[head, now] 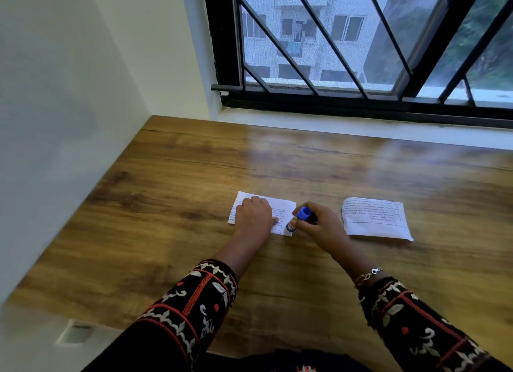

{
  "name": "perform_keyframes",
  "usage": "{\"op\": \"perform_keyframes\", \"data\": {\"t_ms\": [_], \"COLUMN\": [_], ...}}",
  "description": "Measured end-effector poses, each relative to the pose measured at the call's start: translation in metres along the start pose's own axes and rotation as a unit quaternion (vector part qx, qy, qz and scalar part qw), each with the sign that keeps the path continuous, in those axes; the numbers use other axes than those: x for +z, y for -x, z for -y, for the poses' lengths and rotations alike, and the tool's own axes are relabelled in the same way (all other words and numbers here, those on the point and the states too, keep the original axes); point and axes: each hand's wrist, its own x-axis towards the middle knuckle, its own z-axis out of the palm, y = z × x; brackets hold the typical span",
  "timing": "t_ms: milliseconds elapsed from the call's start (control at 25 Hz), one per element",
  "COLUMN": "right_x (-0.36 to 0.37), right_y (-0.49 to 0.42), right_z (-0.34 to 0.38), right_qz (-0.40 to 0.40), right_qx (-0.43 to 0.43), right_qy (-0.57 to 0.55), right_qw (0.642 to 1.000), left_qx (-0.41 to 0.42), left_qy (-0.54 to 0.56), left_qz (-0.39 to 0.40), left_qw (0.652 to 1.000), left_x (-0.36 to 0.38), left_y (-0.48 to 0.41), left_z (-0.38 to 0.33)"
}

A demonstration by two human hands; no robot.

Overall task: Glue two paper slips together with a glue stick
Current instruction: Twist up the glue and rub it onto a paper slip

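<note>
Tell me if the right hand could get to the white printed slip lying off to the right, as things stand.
Probably yes, but not freely: the right hand is wrapped around the blue-capped glue stick. The white printed paper slip lies uncovered on the wooden table just right of it, with nothing between them.

1. A white paper slip (pixel 280 205), printed with small text in ruled boxes, is laid flat on the wooden table. Much of its left and middle part is covered by a hand pressed on it.
2. A second paper slip (pixel 374 219), white and printed with a similar ruled table of text, is laid flat well to the right of the first, slightly rotated, with its lower part blank.
3. A glue stick (pixel 298 219) with a blue end is held tilted at the right edge of the first slip, its labelled lower end at the paper.
</note>
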Motion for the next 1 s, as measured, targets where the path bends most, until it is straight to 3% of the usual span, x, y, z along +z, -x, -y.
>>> {"op": "perform_keyframes", "data": {"t_ms": [120,280,400,600,1000], "right_x": [-0.016,-0.041,-0.052,-0.058,-0.049], "right_y": [0.001,0.012,0.025,0.034,-0.020], "right_z": [0.001,-0.011,-0.027,-0.039,-0.025], "right_qz": [-0.018,-0.012,0.006,-0.052,-0.062], "right_qx": [0.036,0.062,0.056,0.063,0.024], "right_qy": [-0.141,-0.316,-0.303,-0.289,-0.177], "right_qw": [0.989,0.947,0.951,0.954,0.982], "left_qx": [0.002,0.005,0.007,0.014,0.010], "left_qy": [0.000,0.005,0.007,0.004,-0.006], "left_qz": [-0.001,-0.005,-0.005,-0.009,-0.009], "left_qw": [1.000,1.000,1.000,1.000,1.000], "left_x": [0.001,0.003,0.003,0.002,0.001], "left_y": [0.001,0.001,0.001,0.003,0.004], "left_z": [0.000,0.001,0.002,0.003,0.002]}}
